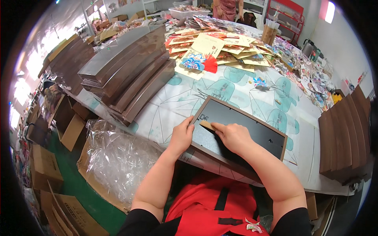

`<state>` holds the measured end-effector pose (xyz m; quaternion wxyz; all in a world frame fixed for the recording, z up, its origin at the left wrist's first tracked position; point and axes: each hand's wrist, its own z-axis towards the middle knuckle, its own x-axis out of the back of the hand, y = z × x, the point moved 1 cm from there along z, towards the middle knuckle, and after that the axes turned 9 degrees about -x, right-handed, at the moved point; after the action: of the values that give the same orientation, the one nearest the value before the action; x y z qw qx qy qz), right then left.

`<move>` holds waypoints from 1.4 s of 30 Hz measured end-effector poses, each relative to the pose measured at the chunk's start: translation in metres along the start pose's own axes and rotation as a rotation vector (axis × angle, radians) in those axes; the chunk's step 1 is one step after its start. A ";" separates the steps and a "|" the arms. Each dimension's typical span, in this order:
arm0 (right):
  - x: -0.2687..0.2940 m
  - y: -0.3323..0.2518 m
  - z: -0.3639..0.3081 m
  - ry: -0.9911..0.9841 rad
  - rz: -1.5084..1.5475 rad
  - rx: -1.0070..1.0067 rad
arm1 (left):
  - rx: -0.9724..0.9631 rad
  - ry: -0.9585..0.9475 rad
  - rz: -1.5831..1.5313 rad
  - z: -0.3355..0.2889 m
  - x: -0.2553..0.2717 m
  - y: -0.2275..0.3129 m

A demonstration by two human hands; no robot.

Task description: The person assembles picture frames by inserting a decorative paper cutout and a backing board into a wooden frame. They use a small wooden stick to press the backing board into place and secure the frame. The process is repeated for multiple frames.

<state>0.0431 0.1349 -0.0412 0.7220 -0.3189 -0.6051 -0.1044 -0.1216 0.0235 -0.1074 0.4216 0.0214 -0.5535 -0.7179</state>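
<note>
A picture frame (252, 124) with a brown rim and black backing lies back side up at the table's near edge. My left hand (182, 135) is closed on its left rim, thumb on top and the other fingers largely hidden. Over the backing, my right hand (235, 137) pinches a small tan flat strip (206, 124). A dark shape stretches below that strip and under my right hand. Whether it is part of the strip, a stand or a shadow, I cannot tell.
Stacked brown frames (130, 67) stand at the left, with more brown frames (344, 137) at the right. Yellow cards (206, 45) with red tassels pile up at the back. Crumpled clear plastic (118, 157) fills a carton beside the table. Another person (227, 10) stands beyond the table.
</note>
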 end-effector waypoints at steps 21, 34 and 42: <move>0.023 -0.039 0.028 -0.123 -0.272 0.075 | 0.013 -0.073 -0.016 0.002 0.007 0.006; 0.011 0.031 -0.020 -0.009 -0.120 -0.297 | -0.161 0.036 0.012 -0.014 -0.009 0.000; -0.001 0.020 -0.007 0.010 -0.187 -0.358 | -0.115 0.016 -0.041 -0.017 -0.007 0.005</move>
<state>0.0594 0.1455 -0.0494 0.6439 -0.3840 -0.6003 -0.2785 -0.1054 0.0146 -0.1130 0.4118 0.0141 -0.5074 -0.7568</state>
